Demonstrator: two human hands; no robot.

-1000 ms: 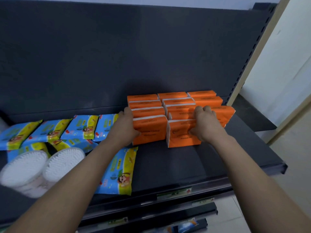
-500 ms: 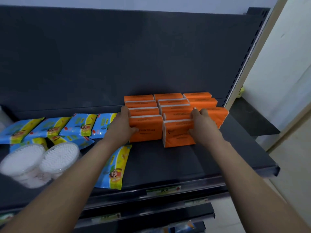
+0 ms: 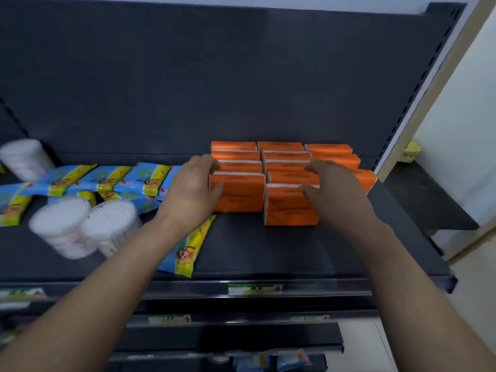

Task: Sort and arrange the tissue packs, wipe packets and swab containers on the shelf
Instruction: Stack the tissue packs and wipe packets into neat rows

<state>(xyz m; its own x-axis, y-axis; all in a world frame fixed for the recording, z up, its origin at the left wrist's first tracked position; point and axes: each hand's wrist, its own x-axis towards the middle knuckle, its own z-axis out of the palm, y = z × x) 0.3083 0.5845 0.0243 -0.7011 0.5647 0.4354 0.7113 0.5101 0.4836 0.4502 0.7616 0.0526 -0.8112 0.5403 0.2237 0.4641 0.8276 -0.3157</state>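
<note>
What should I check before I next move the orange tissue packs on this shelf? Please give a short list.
1. Front row even: not ok; middle front pack stands further forward than left front pack.
2. Left hand touches left front pack: ok.
3. Right hand rests on middle front pack: ok.
4. Either hand's grip firm: cannot tell.
5. Loose wipe packet in its row: not ok; it lies alone near the shelf front.
</note>
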